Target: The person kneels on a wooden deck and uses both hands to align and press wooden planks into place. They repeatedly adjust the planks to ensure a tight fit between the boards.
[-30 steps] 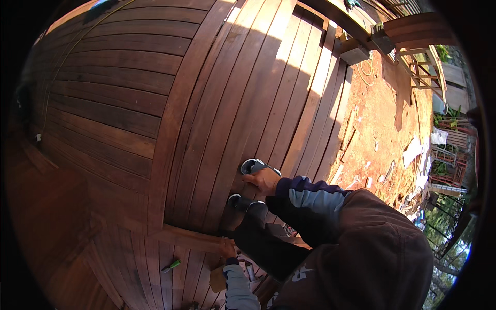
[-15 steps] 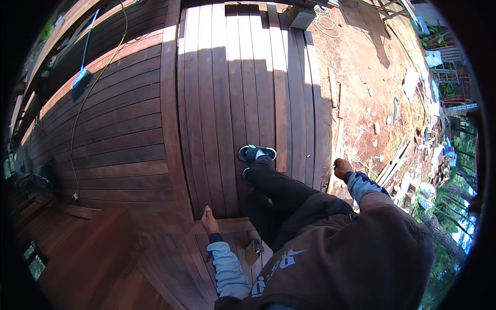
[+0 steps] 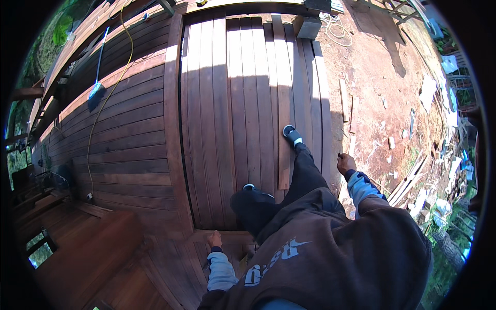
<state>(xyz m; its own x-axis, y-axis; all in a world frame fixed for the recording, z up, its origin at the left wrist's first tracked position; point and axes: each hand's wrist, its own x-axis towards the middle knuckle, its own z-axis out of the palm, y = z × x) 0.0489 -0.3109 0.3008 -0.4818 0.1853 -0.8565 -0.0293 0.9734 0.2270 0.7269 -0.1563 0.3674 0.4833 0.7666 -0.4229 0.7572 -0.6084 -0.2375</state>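
My right hand (image 3: 346,164) is out to the right, beside the deck's edge. Its fingers are closed, and a small dark tip shows at them; what they hold is too small to name. On the left, my left hand (image 3: 214,239) hangs low over the deck's lower crosspiece, its fingers loosely bent and nothing visible in them. Beneath me lie long reddish-brown deck boards (image 3: 217,129). One sandalled foot (image 3: 293,135) is planted ahead on a lighter board, while the other foot (image 3: 249,187) is partly hidden by my knee.
A yellow cord (image 3: 93,124) runs along the left decking beside a blue broom (image 3: 96,90). A brown wooden block-like structure (image 3: 93,248) stands at lower left. To the right, bare earth (image 3: 372,98) holds scrap timber (image 3: 411,178) and litter. A grey box (image 3: 308,28) sits at the far end.
One foot has stepped forward and right, and the other leg's knee is now bent. My left hand has dropped lower in view. The decking and ground have shifted slightly with my head.
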